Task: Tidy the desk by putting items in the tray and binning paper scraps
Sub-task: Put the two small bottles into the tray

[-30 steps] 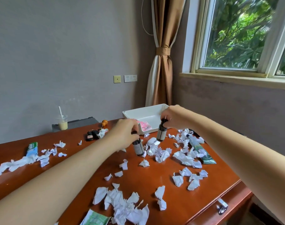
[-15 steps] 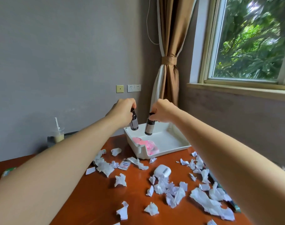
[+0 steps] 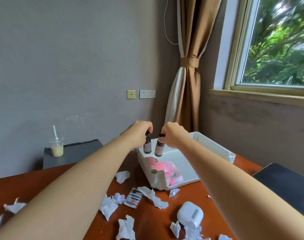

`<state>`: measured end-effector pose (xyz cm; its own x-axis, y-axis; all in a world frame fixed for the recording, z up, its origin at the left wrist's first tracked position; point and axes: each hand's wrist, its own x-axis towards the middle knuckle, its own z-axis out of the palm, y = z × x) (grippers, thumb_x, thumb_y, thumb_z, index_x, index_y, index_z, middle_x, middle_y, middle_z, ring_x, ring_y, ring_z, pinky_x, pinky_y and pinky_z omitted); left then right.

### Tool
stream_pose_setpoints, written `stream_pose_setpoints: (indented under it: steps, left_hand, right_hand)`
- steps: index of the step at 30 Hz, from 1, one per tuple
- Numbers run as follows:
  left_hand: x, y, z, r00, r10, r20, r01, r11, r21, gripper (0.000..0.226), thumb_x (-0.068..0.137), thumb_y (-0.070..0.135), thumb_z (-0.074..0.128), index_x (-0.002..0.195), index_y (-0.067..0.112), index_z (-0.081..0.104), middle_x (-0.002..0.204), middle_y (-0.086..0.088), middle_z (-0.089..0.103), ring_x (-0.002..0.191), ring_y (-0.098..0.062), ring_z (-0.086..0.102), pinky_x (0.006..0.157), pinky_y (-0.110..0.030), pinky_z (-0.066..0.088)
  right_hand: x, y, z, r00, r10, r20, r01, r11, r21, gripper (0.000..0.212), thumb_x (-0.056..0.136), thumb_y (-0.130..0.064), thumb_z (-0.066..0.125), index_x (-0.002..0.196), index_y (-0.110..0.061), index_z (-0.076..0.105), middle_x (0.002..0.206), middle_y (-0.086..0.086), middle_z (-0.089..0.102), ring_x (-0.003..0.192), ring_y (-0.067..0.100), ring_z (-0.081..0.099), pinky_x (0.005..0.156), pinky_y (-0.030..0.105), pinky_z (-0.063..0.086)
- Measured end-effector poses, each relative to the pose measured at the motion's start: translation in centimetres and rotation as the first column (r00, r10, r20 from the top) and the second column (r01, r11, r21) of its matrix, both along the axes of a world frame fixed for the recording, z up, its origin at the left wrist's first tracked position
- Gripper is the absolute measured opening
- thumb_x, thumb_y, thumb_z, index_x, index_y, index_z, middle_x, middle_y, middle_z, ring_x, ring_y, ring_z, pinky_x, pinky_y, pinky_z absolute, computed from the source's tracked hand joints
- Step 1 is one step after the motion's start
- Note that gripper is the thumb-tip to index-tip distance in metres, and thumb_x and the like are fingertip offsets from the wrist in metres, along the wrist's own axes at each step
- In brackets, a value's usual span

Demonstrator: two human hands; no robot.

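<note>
Left hand [image 3: 140,131] and right hand [image 3: 173,135], held close side by side over the far end of the desk [image 3: 18,186], each pinch a small dark bottle by its cap. The left bottle [image 3: 147,146] hangs nearly upright and the right bottle [image 3: 159,148] leans slightly. The two are just apart from each other and hang above the left part of the white tray [image 3: 211,146], not yet set down.

Both bottles look rigid, smooth-sided and light enough for a fingertip hold. Whether they are glass or plastic cannot be told, so they are best lowered to the tray floor and not dropped. A cap pinch relies on the cap being tight, and a grip round the labelled body would be the surer hold.

A soft pink packet [image 3: 166,168] already lies in the near part of the tray. On the desk nearer the camera lie torn paper scraps [image 3: 108,207], a small printed sachet [image 3: 133,198] and a white earbud case [image 3: 190,213], all still to be sorted. At far left, off the desk, a lidded cup [image 3: 56,147] with a straw stands on a grey surface.
</note>
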<state>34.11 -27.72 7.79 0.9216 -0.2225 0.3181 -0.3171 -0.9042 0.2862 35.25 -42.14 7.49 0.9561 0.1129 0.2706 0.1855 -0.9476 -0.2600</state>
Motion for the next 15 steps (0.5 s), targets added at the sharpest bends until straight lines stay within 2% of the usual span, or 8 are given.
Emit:
stream_pose_setpoints:
  steps: [6, 9, 13, 15]
  left_hand:
    - [1.0, 0.0, -1.8, 0.999, 0.008, -0.045, -0.005, 0.997, 0.082, 0.039, 0.085, -0.008, 0.041, 0.112, 0.016, 0.057, 0.118, -0.010, 0.056, 0.102, -0.030, 0.057, 0.085, -0.042, 0.052]
    - [1.2, 0.0, -2.5, 0.996, 0.010, -0.091, 0.001, 0.994, 0.112, 0.038, 0.086, -0.006, 0.042, 0.113, 0.015, 0.058, 0.120, -0.012, 0.054, 0.101, -0.031, 0.056, 0.077, -0.036, 0.049]
    - [1.1, -0.1, -2.9, 0.991, 0.036, -0.125, -0.023, 0.994, 0.108, 0.038, 0.088, -0.005, 0.044, 0.118, 0.013, 0.057, 0.123, -0.012, 0.053, 0.099, -0.031, 0.056, 0.071, -0.031, 0.042]
    - [1.1, -0.1, -3.0, 0.991, 0.045, -0.126, -0.033, 0.995, 0.096, 0.037, 0.089, -0.004, 0.045, 0.120, 0.013, 0.056, 0.124, -0.013, 0.052, 0.100, -0.031, 0.056, 0.072, -0.031, 0.043]
  right_hand:
    - [2.0, 1.4, -1.7, 0.999, 0.029, -0.036, -0.030, 0.999, -0.038, 0.026, 0.082, -0.020, 0.063, 0.105, -0.008, 0.063, 0.087, 0.008, 0.053, 0.077, 0.030, 0.052, 0.064, 0.032, 0.042]
    - [2.7, 2.1, -2.2, 0.998, 0.042, -0.045, -0.046, 0.996, -0.076, 0.026, 0.081, -0.020, 0.064, 0.104, -0.009, 0.064, 0.085, 0.008, 0.054, 0.075, 0.029, 0.053, 0.064, 0.031, 0.043]
    - [3.1, 2.8, -2.6, 0.996, 0.046, -0.074, -0.056, 0.988, -0.145, 0.024, 0.078, -0.019, 0.069, 0.100, -0.009, 0.066, 0.079, 0.007, 0.056, 0.071, 0.029, 0.056, 0.066, 0.034, 0.052]
    - [3.1, 3.0, -2.8, 0.996, 0.038, -0.082, -0.050, 0.987, -0.154, 0.023, 0.078, -0.018, 0.067, 0.099, -0.009, 0.066, 0.078, 0.007, 0.056, 0.070, 0.029, 0.056, 0.065, 0.033, 0.050]
